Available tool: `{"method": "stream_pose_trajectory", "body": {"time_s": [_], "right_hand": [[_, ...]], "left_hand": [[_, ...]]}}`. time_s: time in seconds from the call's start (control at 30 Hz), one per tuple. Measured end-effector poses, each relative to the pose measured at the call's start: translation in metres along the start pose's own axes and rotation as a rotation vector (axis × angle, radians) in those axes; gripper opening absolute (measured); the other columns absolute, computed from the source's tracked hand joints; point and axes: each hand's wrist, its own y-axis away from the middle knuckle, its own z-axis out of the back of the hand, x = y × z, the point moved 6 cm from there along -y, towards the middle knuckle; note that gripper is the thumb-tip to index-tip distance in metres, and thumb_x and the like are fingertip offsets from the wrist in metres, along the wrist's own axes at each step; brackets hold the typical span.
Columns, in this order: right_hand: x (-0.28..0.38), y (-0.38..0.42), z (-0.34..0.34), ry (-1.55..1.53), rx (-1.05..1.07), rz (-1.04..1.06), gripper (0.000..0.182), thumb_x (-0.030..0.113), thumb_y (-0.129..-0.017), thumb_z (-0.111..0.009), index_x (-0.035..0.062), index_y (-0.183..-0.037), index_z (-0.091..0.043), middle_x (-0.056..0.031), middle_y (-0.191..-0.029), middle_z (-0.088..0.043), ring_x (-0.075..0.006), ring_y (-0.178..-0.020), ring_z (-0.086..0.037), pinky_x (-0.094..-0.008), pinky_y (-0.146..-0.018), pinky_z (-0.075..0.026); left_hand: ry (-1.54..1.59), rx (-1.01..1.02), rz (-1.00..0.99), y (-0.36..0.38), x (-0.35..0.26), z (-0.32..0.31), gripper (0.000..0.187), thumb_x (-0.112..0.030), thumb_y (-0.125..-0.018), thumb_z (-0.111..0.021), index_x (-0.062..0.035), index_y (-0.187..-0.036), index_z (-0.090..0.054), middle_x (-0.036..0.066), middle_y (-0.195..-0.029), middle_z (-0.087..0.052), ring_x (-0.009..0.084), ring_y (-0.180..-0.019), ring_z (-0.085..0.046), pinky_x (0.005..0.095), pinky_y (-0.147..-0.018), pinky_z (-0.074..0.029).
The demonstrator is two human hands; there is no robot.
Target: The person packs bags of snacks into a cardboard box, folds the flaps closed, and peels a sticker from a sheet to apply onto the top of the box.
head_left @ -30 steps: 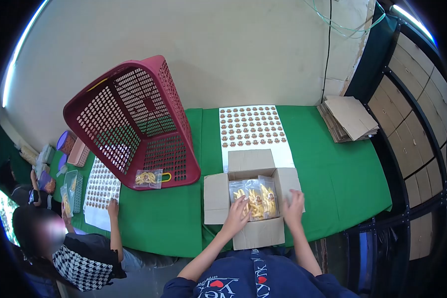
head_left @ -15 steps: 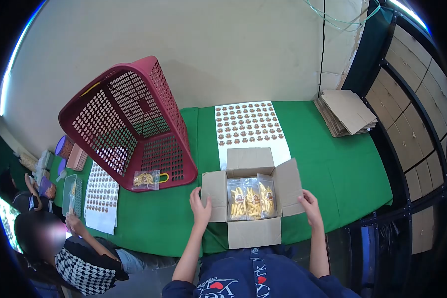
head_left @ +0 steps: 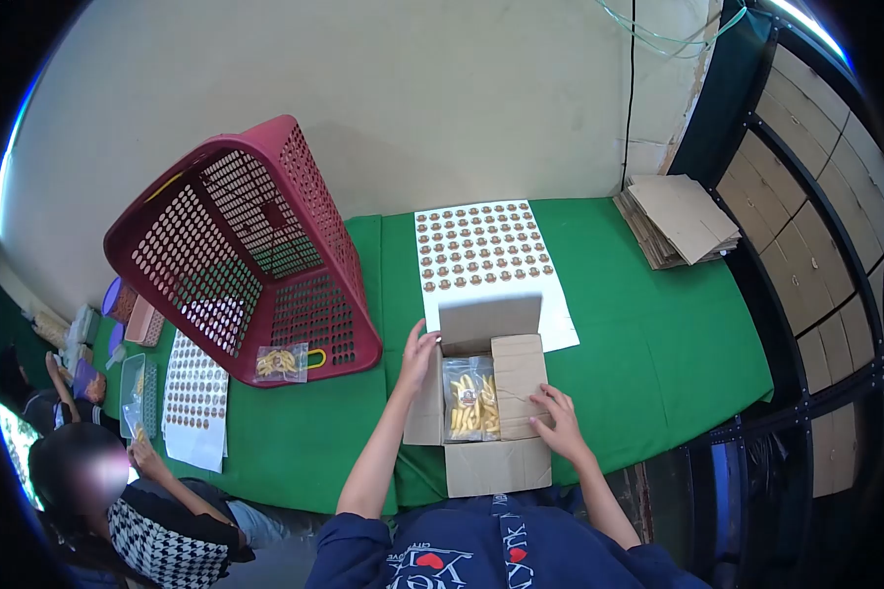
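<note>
A cardboard box (head_left: 499, 469) stands in front of me on the green table, with clear bags of yellow snacks (head_left: 469, 398) inside. Its right flap (head_left: 519, 378) is folded inward over part of the bags. My right hand (head_left: 558, 424) rests on that flap with its fingers apart. At the left flap (head_left: 423, 410), which stands partly raised, is my left hand (head_left: 418, 358); its fingers touch the top edge. The far flap (head_left: 491, 319) tilts upward, and the near one lies outward.
A red basket (head_left: 363, 348) lies on its side, holding a snack bag (head_left: 281, 363). Sticker sheets (head_left: 501, 294) lie behind the box and at left. Flat cardboard (head_left: 683, 218) is stacked at back right. A co-worker (head_left: 172, 530) sits at left, holding a bag.
The right flap has folded inward over the bags, with my right hand moving left. My left hand has moved up and the left flap has lifted. The far flap is more upright.
</note>
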Motion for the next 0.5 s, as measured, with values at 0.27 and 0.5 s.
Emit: {"method": "stream_pose_trajectory", "body": {"time_s": [0.27, 0.5], "right_hand": [[-0.006, 0.0, -0.005, -0.202, -0.126, -0.094, 0.06, 0.008, -0.075, -0.058, 0.0078, -0.13, -0.035, -0.0161, -0.125, -0.043, -0.032, -0.115, -0.039, -0.0393, -0.097, -0.032], [0.024, -0.01, -0.012, 0.24, -0.026, 0.013, 0.061, 0.007, -0.072, -0.055, 0.0048, -0.131, -0.037, -0.0149, -0.133, -0.037, -0.0351, -0.114, -0.037, -0.0414, -0.094, -0.035]], "left_hand": [[-1.09, 0.2, -0.376, 0.053, -0.019, -0.009, 0.039, -0.035, -0.077, -0.059, -0.0126, -0.109, -0.059, 0.006, -0.122, -0.046, 0.0288, -0.127, -0.028, 0.0571, -0.101, -0.001], [-1.264, -0.465, 0.134, 0.081, -0.019, 0.017, 0.083, -0.05, -0.07, -0.065, -0.0121, -0.134, -0.03, 0.022, -0.135, -0.026, 0.0333, -0.131, -0.017, 0.0596, -0.101, -0.013]]}}
